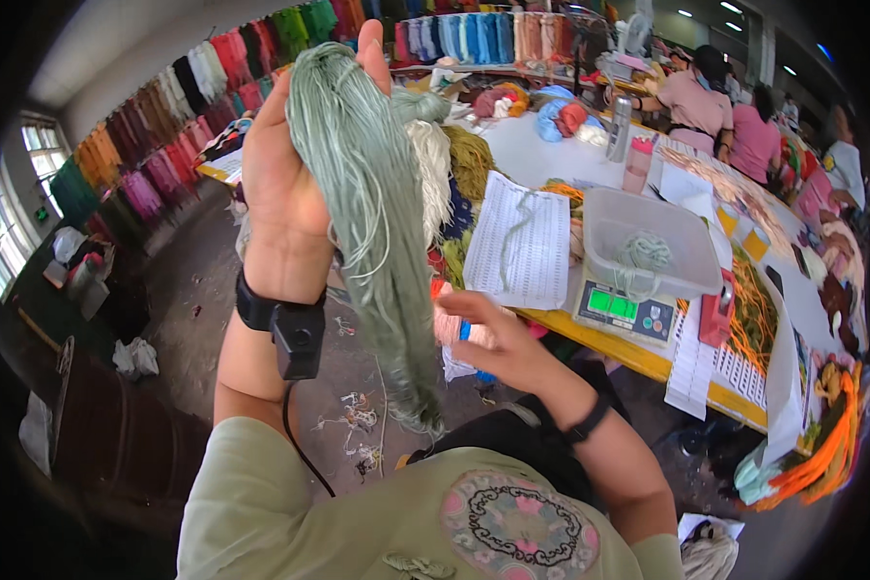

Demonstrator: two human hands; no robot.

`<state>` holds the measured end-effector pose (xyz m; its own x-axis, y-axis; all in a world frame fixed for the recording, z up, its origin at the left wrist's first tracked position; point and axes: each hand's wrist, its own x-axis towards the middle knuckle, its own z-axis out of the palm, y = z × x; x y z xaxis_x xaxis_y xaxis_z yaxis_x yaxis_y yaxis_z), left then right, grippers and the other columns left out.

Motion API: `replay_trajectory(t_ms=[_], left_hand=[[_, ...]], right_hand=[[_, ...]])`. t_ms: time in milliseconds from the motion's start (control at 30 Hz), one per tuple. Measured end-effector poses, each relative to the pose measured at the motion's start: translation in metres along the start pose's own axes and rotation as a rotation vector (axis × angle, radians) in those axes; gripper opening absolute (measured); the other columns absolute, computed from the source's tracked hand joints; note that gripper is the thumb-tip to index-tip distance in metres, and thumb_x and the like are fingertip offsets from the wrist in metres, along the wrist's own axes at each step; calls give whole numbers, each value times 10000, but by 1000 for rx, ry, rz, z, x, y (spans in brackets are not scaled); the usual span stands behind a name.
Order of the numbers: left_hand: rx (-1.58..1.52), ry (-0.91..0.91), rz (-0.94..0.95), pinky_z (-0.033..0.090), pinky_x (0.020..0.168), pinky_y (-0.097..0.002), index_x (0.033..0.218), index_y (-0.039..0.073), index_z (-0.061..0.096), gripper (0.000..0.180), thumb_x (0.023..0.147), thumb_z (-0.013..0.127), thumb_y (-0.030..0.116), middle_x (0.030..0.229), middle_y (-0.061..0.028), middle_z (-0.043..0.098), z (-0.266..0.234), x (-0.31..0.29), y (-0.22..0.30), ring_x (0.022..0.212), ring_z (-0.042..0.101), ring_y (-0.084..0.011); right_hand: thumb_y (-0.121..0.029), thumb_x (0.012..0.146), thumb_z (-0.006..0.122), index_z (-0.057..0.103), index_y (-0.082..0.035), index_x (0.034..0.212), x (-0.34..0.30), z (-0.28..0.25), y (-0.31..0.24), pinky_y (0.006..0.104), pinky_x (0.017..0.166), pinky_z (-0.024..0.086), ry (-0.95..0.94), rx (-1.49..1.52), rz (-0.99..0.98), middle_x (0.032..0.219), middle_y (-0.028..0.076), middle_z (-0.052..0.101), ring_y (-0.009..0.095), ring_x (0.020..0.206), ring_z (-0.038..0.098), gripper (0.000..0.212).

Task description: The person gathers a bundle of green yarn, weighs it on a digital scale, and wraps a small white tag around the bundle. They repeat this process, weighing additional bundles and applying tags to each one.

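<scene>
A long skein of pale grey-green yarn [382, 222] hangs from my raised left hand [288, 184], draped over the palm with the fingers and thumb partly behind it. Its lower end narrows to loose tips above the floor. Beside the lower half of the skein is my right hand [501, 343], fingers stretched and apart with nothing held; whether a fingertip touches the strands I cannot tell. On the table to the right, a clear plastic bin [604, 237] sits on a digital scale [623, 317], and a small bundle of similar green yarn [645, 253] lies in it.
A printed sheet [517, 242] with a green strand across it lies left of the bin. A red stapler [717, 314], pink bottle [638, 164] and steel flask [619, 129] stand nearby. Colourful skeins [135, 145] hang behind; several people work at the far right. Thread scraps [358, 416] litter the floor.
</scene>
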<state>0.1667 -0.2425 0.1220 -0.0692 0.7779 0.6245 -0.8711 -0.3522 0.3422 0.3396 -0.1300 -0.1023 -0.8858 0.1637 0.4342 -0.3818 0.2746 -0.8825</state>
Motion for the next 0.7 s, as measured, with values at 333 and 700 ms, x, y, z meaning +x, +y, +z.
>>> replay_trajectory(t_ms=[333, 700], left_hand=[[-21, 384, 319, 465, 992, -518, 1255, -22, 425, 397, 1028, 339, 293, 1348, -267, 471, -136, -31, 35, 1239, 491, -397], [1124, 585, -839, 552, 689, -291, 1249, 25, 557, 299, 984, 517, 158, 1089, -97, 667, -207, -183, -21, 969, 657, -160]], right_hand=[[-240, 784, 763, 550, 45, 1192, -49, -40, -41, 337, 610, 525, -147, 653, 341, 843, 119, 654, 176, 618, 633, 541], [-322, 919, 652, 388, 144, 1202, 21, -69, -108, 162, 369, 455, -51, 970, -36, 1135, 204, 549, 70, 528, 562, 605]])
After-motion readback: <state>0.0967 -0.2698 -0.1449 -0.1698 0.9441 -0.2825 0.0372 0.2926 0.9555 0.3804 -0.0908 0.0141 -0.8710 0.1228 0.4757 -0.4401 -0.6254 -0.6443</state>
